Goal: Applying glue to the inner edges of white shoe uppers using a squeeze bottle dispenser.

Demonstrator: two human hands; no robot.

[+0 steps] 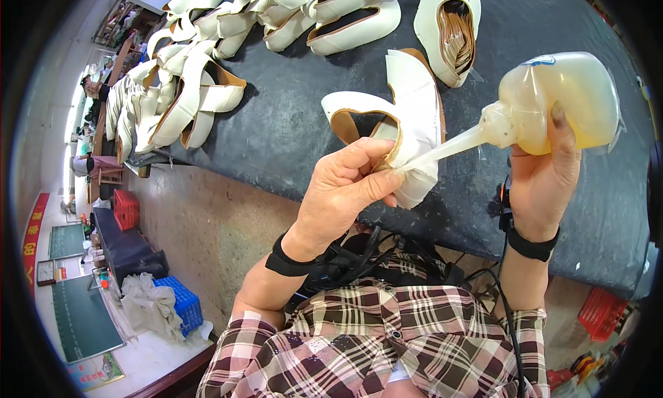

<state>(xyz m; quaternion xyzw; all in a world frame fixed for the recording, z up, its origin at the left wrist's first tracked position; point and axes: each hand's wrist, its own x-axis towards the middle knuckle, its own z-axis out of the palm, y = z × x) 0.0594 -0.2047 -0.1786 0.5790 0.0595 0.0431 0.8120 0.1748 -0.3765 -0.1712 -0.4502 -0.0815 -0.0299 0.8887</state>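
Observation:
My left hand (345, 194) pinches the edge of a white shoe upper (414, 121), which has a tan lining and curls open above the table. In my right hand (549, 173) is a translucent squeeze bottle (563, 97) of yellowish liquid, tilted on its side with the fingers wrapped round it. Its long narrow nozzle (445, 148) points left, and the tip meets the upper's edge right by my left thumb. Whether any liquid is coming out cannot be made out.
Several white shoe uppers (356, 21) lie heaped along the table's far left side. One more upper (447, 25), with tan pieces inside, rests beyond my work. The dark tabletop (276, 121) ends just before my body. Black cables (366, 260) hang at my waist.

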